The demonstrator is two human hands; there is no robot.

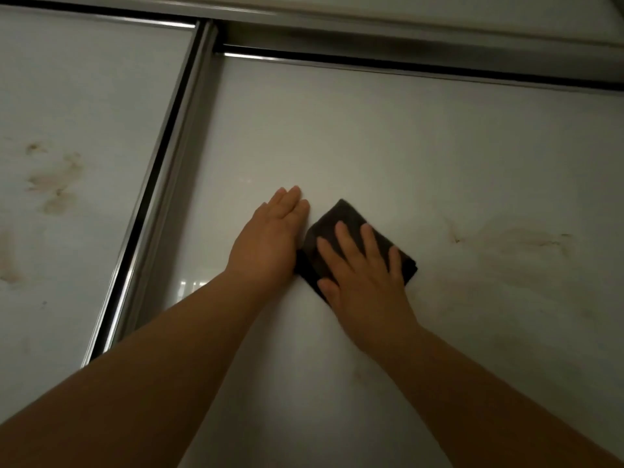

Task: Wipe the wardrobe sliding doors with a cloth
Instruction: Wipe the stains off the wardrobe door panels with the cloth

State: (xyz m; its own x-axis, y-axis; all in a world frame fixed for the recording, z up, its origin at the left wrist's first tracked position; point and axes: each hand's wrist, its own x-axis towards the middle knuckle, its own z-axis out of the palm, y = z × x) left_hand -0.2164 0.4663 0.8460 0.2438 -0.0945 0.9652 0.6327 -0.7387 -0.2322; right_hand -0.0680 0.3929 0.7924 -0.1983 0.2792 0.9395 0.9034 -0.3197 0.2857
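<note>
Two bare forearms come in nearest the camera, one from about 7 o'clock and one from about 5 o'clock, both cut off at the lower edge so nothing above the elbows shows. They reach toward the middle of a large pale sliding door (422, 136) that fills most of the view; its right and lower parts run out of frame. At 9 o'clock a second door (84, 96) sits behind it, cut off at the left edge, and a metal frame strip (162, 184) runs slantwise between the two. A metal top track (405, 32) crosses from 11 to 2 o'clock. Brownish smudges (526, 241) mark the near door at 3 o'clock, faint and hard to make out in the dim light, and more of them mark the far door at 9 o'clock. Just right of centre, a dark folded cloth (341, 217) lies flat against the near door, its lower half hidden under the right hand (364, 275). That hand presses on it palm down, fingers spread and straight, not curled around the fabric. The left hand (270, 238) rests on the door at the cloth's left edge, tilted onto its little-finger side, fingers straight and held together, gripping nothing; its thumb is hidden, and whether it touches the cloth cannot be told.
</note>
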